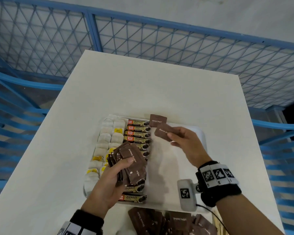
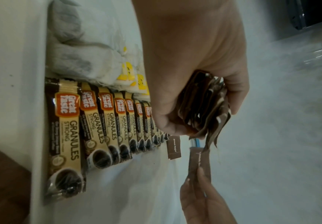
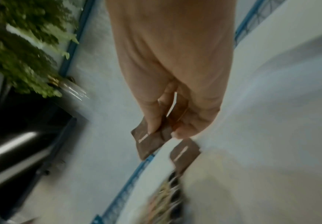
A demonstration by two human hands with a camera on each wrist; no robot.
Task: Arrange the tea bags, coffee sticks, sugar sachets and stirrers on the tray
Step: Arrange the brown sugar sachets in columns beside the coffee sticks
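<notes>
A white tray (image 1: 199, 133) on the table holds a column of tea bags (image 1: 107, 138) at its left and a row of coffee sticks (image 1: 137, 131) beside them. One brown sugar sachet (image 1: 158, 120) lies at the tray's far edge. My right hand (image 1: 185, 143) pinches a single brown sugar sachet (image 1: 163, 132) just below it, above the tray. My left hand (image 1: 107, 182) grips a fanned stack of brown sugar sachets (image 1: 131, 165) over the coffee sticks. The left wrist view shows that stack (image 2: 204, 106) and the coffee sticks (image 2: 91, 125); the right wrist view shows the pinched sachet (image 3: 148, 141).
A loose pile of brown sugar sachets (image 1: 170, 223) lies on the table at the near edge, with pale wooden stirrers (image 1: 217, 224) beside it. The white table (image 1: 143, 92) is ringed by a blue mesh fence (image 1: 159, 39).
</notes>
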